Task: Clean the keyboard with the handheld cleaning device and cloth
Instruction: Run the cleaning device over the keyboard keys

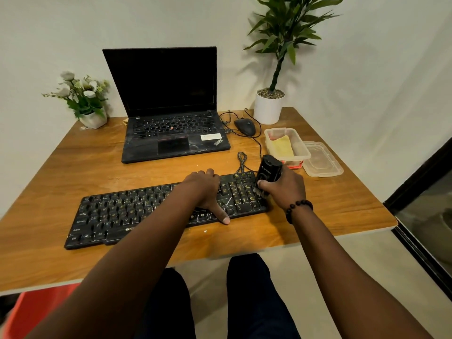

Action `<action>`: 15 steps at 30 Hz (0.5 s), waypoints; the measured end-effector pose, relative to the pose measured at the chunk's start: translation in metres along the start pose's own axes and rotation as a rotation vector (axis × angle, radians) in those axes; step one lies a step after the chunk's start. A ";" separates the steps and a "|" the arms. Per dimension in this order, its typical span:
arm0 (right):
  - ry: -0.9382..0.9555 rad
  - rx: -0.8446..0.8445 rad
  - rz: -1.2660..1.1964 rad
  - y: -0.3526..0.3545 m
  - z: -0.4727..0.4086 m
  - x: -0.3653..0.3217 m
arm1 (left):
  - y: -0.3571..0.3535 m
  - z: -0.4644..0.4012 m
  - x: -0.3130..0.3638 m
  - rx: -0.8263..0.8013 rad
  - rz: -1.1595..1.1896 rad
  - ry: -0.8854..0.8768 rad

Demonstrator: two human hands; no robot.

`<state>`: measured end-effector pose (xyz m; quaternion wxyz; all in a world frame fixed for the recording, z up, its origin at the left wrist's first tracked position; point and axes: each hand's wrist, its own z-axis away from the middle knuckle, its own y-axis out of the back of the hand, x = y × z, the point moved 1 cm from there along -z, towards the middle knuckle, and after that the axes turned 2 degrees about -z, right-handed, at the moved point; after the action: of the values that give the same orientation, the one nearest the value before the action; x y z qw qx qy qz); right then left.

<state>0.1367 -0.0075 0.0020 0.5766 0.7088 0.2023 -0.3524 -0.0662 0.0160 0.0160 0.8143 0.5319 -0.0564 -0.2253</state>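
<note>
A black keyboard (117, 211) with yellow legends lies across the front of the wooden table (73, 167). My left hand (205, 192) grips its right-middle part, fingers over the far edge and thumb on the near edge. My right hand (285, 189) grips a black handheld cleaning device (267, 170) held upright, its brush end down on the number-pad keys at the keyboard's right end. A yellow cloth (283, 145) lies folded in a clear plastic container (303, 152) behind my right hand.
An open black laptop (171, 133) stands behind the keyboard. A black mouse (245, 126) with its cable lies to its right. The container's lid (322, 160) sits beside the container. A white pot with a tall plant (267, 106) and a small flower pot (94, 118) stand at the back corners.
</note>
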 end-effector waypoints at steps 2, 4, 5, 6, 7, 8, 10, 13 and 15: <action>0.003 0.003 -0.009 0.001 0.004 0.001 | 0.000 0.000 0.000 -0.003 0.002 0.002; 0.000 -0.007 -0.017 0.005 0.010 0.004 | 0.001 0.000 0.000 -0.007 0.003 0.004; -0.001 -0.016 -0.014 0.007 0.014 0.006 | 0.001 0.000 0.000 -0.009 0.003 0.005; 0.001 -0.029 -0.001 0.010 0.018 0.008 | 0.001 0.000 0.000 -0.008 0.003 0.006; 0.006 -0.049 0.020 0.013 0.022 0.009 | 0.000 0.000 0.000 -0.007 0.006 0.006; 0.010 -0.074 0.044 0.015 0.024 0.009 | 0.000 0.000 -0.001 -0.004 0.011 0.007; 0.005 -0.129 0.081 0.020 0.026 0.008 | 0.001 0.000 -0.002 -0.002 0.017 0.008; 0.009 -0.120 0.063 0.025 0.022 0.005 | 0.000 0.000 -0.002 -0.010 0.012 0.007; 0.031 -0.054 0.026 0.022 0.020 0.003 | 0.001 0.000 0.000 -0.008 0.009 0.000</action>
<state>0.1484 -0.0322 0.0126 0.5969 0.7008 0.2114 -0.3284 -0.0657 0.0164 0.0163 0.8176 0.5283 -0.0577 -0.2218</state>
